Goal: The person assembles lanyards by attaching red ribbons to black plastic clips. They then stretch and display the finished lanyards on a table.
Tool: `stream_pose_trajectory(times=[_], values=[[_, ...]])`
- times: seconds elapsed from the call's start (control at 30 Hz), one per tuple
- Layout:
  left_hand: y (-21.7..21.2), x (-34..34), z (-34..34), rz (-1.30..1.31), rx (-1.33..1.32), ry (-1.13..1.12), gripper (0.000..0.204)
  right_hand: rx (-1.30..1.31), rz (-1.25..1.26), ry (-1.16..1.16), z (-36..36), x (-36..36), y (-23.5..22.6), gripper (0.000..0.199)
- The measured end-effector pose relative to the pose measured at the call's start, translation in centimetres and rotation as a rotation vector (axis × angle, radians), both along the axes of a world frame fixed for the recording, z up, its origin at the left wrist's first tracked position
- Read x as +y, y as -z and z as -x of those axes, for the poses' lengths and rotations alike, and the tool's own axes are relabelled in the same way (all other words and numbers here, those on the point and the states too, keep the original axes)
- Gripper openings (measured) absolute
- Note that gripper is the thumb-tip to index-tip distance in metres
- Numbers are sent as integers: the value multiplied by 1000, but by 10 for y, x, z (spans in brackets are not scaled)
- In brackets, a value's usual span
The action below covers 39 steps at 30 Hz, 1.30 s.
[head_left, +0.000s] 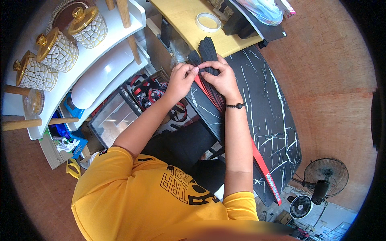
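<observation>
Two hands sorting a bundle of black strips at the edge of a black marble-pattern table.

On the left a white shelf unit (108, 56) carries three white-and-gold lidded jars (56, 50), close beside the working arm. The left hand (181, 78) pinches the edge of the bundle of black strips (208, 50) between thumb and fingertips; the right hand (220, 78), a black bracelet (236, 106) at its wrist, lies curled over the bundle and pinches it just beside the left. The bundle fans out toward the yellow desk (185, 18), where a roll of tape (208, 22) lies, and rests on the black table (265, 112), whose red edge strip (265, 172) runs down its near edge. It looks like a separating step; the next move probably calls for a fine pinch on one strip. Open room lies on the table to the right; two fans (321, 180) stand well apart on the floor.
</observation>
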State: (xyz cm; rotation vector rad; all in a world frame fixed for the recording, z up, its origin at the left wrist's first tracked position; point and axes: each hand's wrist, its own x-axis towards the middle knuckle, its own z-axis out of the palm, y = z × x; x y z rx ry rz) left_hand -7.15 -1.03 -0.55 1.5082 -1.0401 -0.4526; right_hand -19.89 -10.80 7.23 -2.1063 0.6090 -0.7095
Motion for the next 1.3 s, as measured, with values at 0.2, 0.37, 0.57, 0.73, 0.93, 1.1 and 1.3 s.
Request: stream_pose_trajectory(times=[0.2, 0.37, 0.57, 0.73, 0.93, 1.1, 1.3], values=[[-1, 0, 1, -18, -11, 1, 24, 28, 22, 5, 0, -2, 2, 28], [-1, 0, -2, -43, -50, 6, 19, 69, 20, -23, 0, -2, 2, 32], [-10, 1, -16, 14, -254, 43, 14, 52, 61, -61, -2, 2, 3, 39], [-14, 3, -26, -2, -318, 94, 19, 5, 19, -62, -3, 3, 1, 42], [1, 3, -31, 36, 617, 238, 55, -12, 7, -91, -3, 0, 3, 43], [15, 9, -39, -224, 952, 419, 62, -30, 23, -105, -2, 1, 2, 39], [23, 16, -32, 73, 1433, 728, 50, -48, -11, -111, -2, 1, 3, 31]])
